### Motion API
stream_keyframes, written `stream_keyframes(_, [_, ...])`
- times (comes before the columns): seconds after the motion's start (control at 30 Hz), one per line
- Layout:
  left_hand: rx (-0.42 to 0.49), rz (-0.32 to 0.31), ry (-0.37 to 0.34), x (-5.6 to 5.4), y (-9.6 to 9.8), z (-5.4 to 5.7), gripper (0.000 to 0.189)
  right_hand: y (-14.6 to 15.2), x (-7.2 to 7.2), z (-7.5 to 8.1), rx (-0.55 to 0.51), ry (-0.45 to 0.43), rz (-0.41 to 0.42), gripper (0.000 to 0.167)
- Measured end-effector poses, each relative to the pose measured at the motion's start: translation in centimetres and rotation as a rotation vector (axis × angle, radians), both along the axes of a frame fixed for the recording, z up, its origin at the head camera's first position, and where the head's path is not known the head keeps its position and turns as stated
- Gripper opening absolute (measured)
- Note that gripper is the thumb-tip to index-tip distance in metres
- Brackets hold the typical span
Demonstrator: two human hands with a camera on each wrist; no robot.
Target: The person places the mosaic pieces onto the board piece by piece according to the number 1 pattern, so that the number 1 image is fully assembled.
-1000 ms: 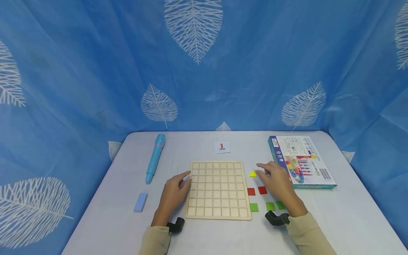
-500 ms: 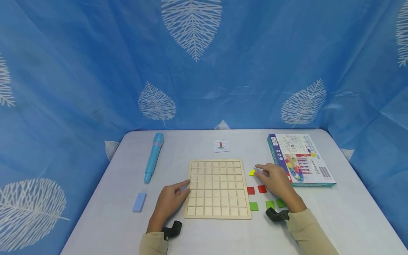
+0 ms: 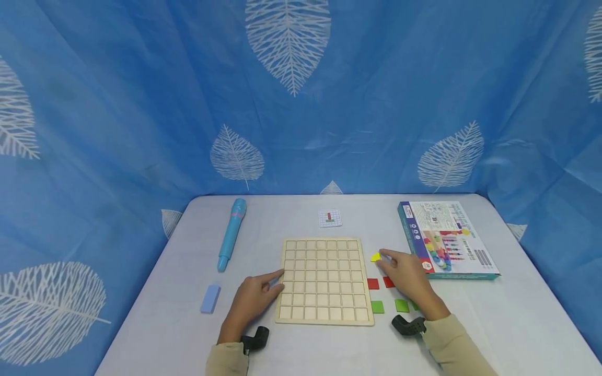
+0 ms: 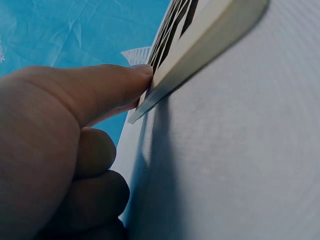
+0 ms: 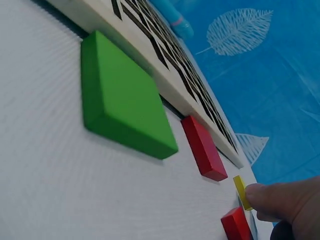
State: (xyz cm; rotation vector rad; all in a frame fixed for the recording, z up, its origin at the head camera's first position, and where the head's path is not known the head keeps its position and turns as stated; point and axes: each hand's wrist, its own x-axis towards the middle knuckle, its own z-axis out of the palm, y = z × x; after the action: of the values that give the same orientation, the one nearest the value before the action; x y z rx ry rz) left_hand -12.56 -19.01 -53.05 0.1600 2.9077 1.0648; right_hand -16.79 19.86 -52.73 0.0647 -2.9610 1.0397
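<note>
A pale wooden grid board (image 3: 324,280) lies flat on the table between both hands. My left hand (image 3: 251,297) touches its left edge with thumb and index finger, fairly straight; in the left wrist view the thumb (image 4: 115,87) rests against the rim and the lower fingers are curled. Beyond the board's right side, my right hand (image 3: 408,274) pinches a small yellow tile (image 5: 241,192), which looks tilted on edge in the right wrist view. Two red tiles (image 3: 373,284) lie nearest that hand. Green tiles (image 3: 378,307) sit closer to the wrist, one partly hidden by it.
At the back right is a printed box (image 3: 451,240). A small pattern card (image 3: 330,218) lies behind the board. On the left are a blue toy microphone (image 3: 232,235) and a light blue block (image 3: 210,299). A blue curtain (image 3: 352,104) hangs behind the table.
My right thumb and index finger have closed on the yellow tile, which has tilted. My left hand has slid a little toward me along the board's left edge.
</note>
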Motion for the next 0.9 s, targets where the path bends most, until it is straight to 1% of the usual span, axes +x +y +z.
stream_keyframes(0.13, [0.009, 0.001, -0.017, 0.12, 0.01, -0.13, 0.040, -0.07, 0.06, -0.41, 0.007, -0.005, 0.003, 0.047])
stream_keyframes(0.53, [0.025, 0.014, -0.019, 0.24, -0.14, -0.27, 0.040, -0.40, 0.09, -0.78, 0.053, 0.057, 0.013, 0.044])
stream_keyframes(0.9, [0.007, 0.003, -0.004, -0.09, 0.00, 0.12, 0.040, -0.41, 0.00, -0.68, 0.066, 0.069, -0.003, 0.044])
